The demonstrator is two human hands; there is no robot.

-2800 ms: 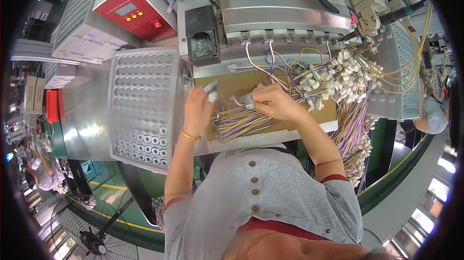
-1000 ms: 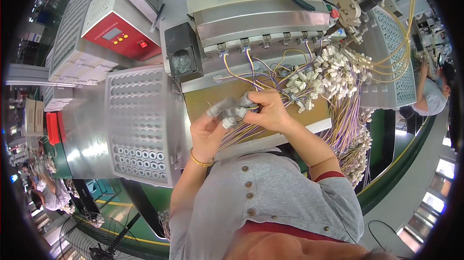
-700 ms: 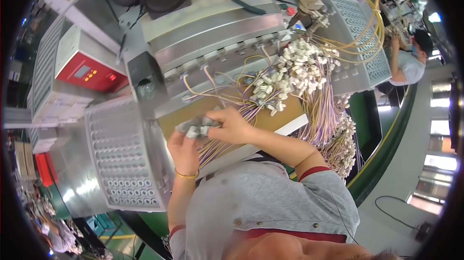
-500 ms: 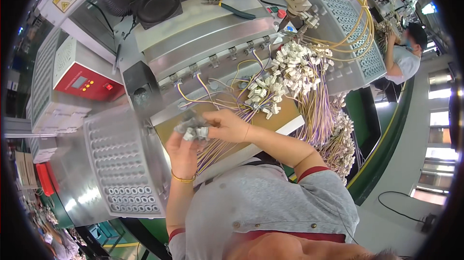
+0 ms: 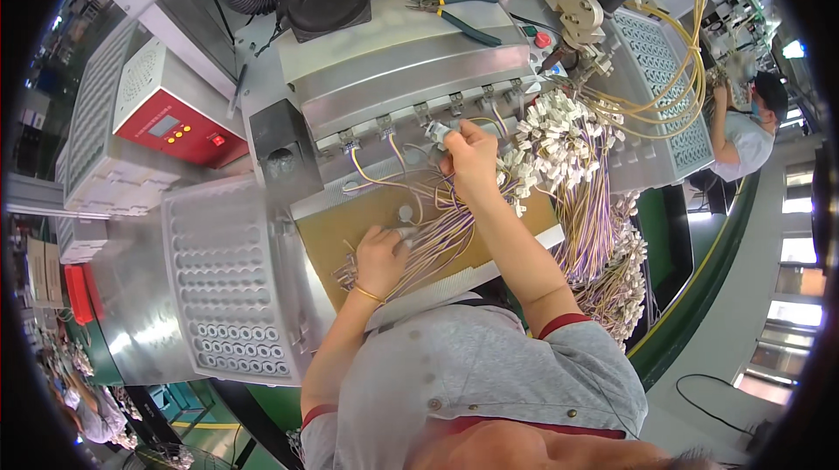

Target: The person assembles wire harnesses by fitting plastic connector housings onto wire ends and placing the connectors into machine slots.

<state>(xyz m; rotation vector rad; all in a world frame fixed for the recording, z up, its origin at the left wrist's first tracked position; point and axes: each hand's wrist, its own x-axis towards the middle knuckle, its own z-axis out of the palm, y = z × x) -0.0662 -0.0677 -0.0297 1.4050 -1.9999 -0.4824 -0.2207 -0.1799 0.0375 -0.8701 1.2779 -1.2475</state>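
Yellow-and-purple thin plastic-coated wires [image 5: 444, 238] lie bunched across the flat brown board [image 5: 328, 232]. The left hand [image 5: 381, 262] is curled over them; the right hand [image 5: 473, 161] is bent at the silver metal clips [image 5: 455, 104]. Neither grip can be confirmed. Crossed wires may snag; a careless tug could unseat clipped ones.

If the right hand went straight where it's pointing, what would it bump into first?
The right hand would probably bump the row of small metal clips along the front of the silver machine. Depth is unclear here, so I can't tell if they touch.
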